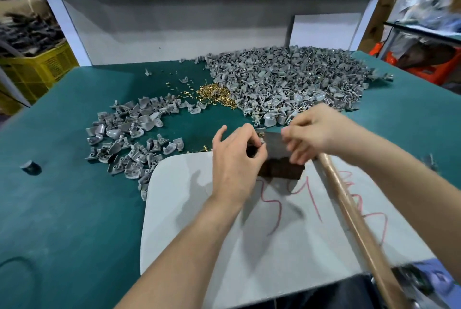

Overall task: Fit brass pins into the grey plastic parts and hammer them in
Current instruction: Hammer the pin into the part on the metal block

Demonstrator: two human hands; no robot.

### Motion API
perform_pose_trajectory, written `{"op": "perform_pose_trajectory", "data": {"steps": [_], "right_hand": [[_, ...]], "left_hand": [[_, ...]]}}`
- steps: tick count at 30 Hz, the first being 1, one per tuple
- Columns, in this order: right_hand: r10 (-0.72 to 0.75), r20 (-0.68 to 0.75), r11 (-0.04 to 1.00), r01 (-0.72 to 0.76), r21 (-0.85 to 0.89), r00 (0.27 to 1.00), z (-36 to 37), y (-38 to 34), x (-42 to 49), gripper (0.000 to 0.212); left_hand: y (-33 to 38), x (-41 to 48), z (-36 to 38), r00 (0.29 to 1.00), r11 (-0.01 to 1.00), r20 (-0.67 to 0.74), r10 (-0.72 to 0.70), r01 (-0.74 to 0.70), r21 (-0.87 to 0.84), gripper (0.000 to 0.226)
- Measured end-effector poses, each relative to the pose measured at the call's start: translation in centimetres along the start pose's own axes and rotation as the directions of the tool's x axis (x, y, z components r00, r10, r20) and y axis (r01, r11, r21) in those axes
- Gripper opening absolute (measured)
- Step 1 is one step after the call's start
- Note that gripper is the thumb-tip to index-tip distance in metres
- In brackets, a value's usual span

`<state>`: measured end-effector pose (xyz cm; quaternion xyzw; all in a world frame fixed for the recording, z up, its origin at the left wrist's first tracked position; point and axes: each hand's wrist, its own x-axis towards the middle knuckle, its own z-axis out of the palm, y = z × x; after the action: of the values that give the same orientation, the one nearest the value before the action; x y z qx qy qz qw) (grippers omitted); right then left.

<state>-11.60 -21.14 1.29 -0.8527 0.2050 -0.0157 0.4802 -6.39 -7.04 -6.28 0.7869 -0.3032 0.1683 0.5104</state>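
Left hand (237, 159) grips dark block (282, 171); right hand (316, 131) over wooden handle (349, 206), grasp unclear; brass pins (214, 95) beyond both hands, judged tiny and slippery: pinch by heads.

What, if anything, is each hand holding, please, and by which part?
The right hand grips the hammer's wooden handle at its far end. The left hand curls its fingers at the dark block; whether it pinches anything cannot be told.

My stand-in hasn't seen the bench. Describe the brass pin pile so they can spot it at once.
On the green table, find the big grey heap at the far right. At its left edge, towards the smaller grey heap, lies the pin pile. It is the one dense, shiny gold patch among all the grey.
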Motion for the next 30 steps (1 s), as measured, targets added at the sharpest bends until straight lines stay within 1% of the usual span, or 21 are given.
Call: {"op": "perform_pose_trajectory", "data": {"steps": [1,2,4,6,8,11,13,17,19,21,25,30], "right_hand": [[-0.022,0.023,0.995,0.020,0.098,0.999,1.0,0.0,-0.4,0.023],[-0.054,0.010,0.987,0.052,0.154,0.998,1.9,0.2,-0.8,0.022],[-0.108,-0.077,0.973,0.121,0.196,0.991,3.0,0.5,-0.9,0.023],[-0.147,-0.174,0.971,0.175,0.162,0.974,3.3,1.1,-0.9,0.025],[-0.165,-0.228,0.970,0.200,0.141,0.960,3.6,1.4,-0.7,0.027],[-0.162,-0.247,0.964,0.207,0.167,0.955,3.7,1.7,-0.5,0.027],[-0.180,-0.241,0.958,0.225,0.177,0.954,3.7,1.8,-0.6,0.023],[-0.239,-0.280,0.949,0.285,0.138,0.930,3.8,2.2,-0.8,0.016],[-0.278,-0.314,0.945,0.316,0.079,0.908,3.9,2.2,-0.8,0.014],[-0.292,-0.314,0.943,0.327,0.066,0.903,3.9,2.2,-0.9,0.014],[-0.310,-0.297,0.936,0.344,0.068,0.903,3.8,2.0,-1.1,0.018],[-0.338,-0.311,0.928,0.370,0.046,0.888,3.8,2.1,-1.4,0.021]], "left_hand": [[0.1,0.0,0.0,1.000,0.999,0.003,0.030,-0.030,0.018,0.026],[0.2,0.0,0.0,0.998,0.998,0.013,0.054,-0.054,0.031,0.025],[0.4,0.0,-0.1,0.996,0.995,0.030,0.087,-0.088,0.041,0.024],[0.5,0.0,0.0,0.993,0.993,0.042,0.112,-0.114,0.037,0.024],[0.6,0.0,0.1,0.991,0.991,0.045,0.126,-0.128,0.034,0.024],[0.5,0.1,0.1,0.991,0.992,0.063,0.119,-0.122,0.031,0.022],[0.5,0.1,0.1,0.991,0.994,0.079,0.106,-0.108,0.025,0.020],[0.8,-0.1,0.2,0.990,0.993,0.069,0.119,-0.119,-0.003,0.016],[1.0,-0.3,0.2,0.995,0.995,0.071,0.076,-0.070,-0.073,0.013],[1.0,-0.3,0.2,0.997,0.987,0.072,0.009,0.003,-0.159,0.015],[1.1,0.0,0.3,0.999,0.984,0.008,-0.040,0.041,-0.174,0.016],[1.1,0.2,0.5,0.991,0.956,-0.042,-0.125,0.109,-0.271,0.015]]}}
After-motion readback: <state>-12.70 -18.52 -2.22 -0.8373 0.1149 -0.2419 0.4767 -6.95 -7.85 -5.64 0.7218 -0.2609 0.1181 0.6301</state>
